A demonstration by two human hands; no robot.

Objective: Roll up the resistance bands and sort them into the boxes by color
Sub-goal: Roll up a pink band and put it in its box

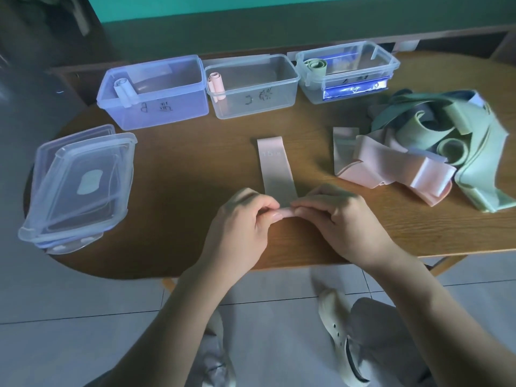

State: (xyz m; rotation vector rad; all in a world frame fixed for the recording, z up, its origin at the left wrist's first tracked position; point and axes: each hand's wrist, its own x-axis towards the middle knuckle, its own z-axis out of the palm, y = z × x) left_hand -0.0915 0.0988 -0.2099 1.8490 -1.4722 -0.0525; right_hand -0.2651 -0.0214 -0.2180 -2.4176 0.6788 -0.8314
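Pink resistance band (275, 166) is lying flat on the wooden table (195, 163), stretched out away from the person, and its near end is getting curled into a tight little roll right at the table edge. Left hand (245, 219) pinches the left side of that rolled end, thumb and fingers curled around it. Right hand (337, 216) does the same on the right side, fingertips tucked onto the roll. There's some printed marking near the far end of the band, too blurry to read properly.

Along the back of the table sit three clear boxes in a row. The left box (156, 93) has a bluish tint and a pale rolled band (124, 89) leaning in its left corner. The middle box (252, 86) has a pink rolled band (215, 83) standing at its left end. The right box (347, 71) holds a green rolled band (315, 66) at its left end, plus something blue inside that I can't make out.

Off to the right is a messy pile of loose bands (418, 146), pink ones on the near-left side, green and darker teal ones behind. On the left edge of the table there's a stack of clear lids (81, 182).
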